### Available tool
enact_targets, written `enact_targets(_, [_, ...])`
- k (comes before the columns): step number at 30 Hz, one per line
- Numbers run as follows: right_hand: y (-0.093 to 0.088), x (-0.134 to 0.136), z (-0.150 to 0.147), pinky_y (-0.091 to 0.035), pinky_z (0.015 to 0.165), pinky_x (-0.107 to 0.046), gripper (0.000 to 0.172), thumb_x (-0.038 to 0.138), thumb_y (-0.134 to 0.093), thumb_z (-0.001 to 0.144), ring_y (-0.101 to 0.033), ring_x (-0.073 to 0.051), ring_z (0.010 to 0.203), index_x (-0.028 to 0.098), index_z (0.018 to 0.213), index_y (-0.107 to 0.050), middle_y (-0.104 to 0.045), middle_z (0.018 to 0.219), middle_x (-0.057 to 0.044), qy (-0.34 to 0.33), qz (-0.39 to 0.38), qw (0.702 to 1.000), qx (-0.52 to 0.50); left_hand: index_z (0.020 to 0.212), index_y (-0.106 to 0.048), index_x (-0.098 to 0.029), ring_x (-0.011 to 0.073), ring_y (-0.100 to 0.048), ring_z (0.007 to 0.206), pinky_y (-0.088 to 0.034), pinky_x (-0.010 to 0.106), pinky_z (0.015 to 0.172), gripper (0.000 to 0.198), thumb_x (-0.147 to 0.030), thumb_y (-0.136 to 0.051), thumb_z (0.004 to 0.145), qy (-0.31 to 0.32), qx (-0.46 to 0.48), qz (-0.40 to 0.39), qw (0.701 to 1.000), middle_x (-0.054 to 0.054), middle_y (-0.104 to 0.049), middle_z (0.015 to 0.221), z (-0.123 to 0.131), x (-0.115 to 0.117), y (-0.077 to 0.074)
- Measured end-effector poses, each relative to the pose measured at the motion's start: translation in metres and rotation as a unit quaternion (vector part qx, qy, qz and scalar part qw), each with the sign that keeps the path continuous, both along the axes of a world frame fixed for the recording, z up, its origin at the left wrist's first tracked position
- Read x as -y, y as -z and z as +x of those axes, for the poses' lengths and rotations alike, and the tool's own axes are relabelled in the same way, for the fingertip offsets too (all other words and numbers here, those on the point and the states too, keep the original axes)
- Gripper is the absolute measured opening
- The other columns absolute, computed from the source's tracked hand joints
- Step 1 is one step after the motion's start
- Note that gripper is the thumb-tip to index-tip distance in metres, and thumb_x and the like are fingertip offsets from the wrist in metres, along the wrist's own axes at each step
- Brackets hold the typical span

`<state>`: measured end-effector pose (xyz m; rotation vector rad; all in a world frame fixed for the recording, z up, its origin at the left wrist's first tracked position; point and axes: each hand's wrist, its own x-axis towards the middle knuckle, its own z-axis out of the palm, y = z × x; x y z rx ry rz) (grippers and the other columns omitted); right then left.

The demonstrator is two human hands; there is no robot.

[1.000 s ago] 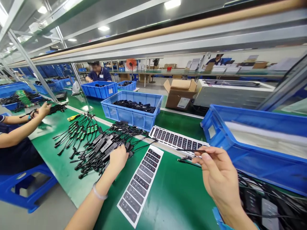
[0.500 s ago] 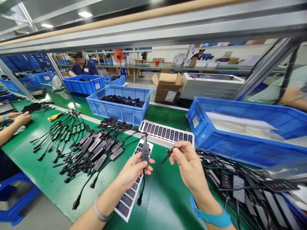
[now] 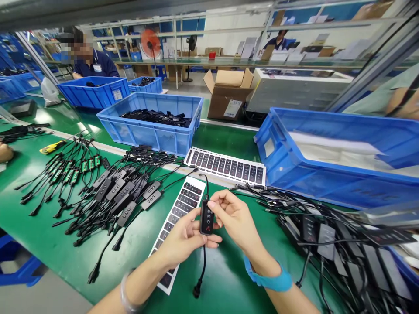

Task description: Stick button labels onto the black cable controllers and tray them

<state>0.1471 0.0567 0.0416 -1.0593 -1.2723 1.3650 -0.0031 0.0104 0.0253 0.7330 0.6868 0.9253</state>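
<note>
My left hand (image 3: 184, 237) grips a small black inline controller (image 3: 207, 218) with a cable hanging from it, held above the green bench. My right hand (image 3: 234, 218) is pinched against the controller's top face, fingers closed on it. Just under my hands lies a white label sheet (image 3: 179, 208) of dark stickers. A second label sheet (image 3: 225, 165) lies farther back. To the left sits a pile of black cabled controllers (image 3: 121, 196). More controllers with cables (image 3: 327, 235) are heaped at the right.
A blue bin (image 3: 153, 135) of black parts stands behind the pile. A large blue bin (image 3: 330, 183) stands at right. Green circuit-board cables (image 3: 65, 168) lie far left. A co-worker's hand (image 3: 5, 152) rests at the left edge. Another person sits behind a blue crate (image 3: 94, 96).
My left hand took a controller from the pile and brought it to the middle. My right hand, which held a thin dark strip, has come onto the controller's face.
</note>
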Motion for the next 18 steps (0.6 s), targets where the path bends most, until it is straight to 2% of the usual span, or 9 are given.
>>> enact_targets(18, [0.0019,0.0017,0.0,-0.044,0.039,-0.016,0.023,0.04,-0.071,0.08,-0.047,-0.008,0.051,0.02,0.081,-0.059,-0.053,0.07,0.003,0.011,-0.025,1.0,0.008,0.132,-0.054,-0.022,0.0258,-0.073,0.093,-0.056,0.035,0.083,0.059,-0.029,-0.078,0.079,0.005,-0.011,0.002,1.0,0.014,-0.07,0.115,0.0011,0.0008,-0.0043])
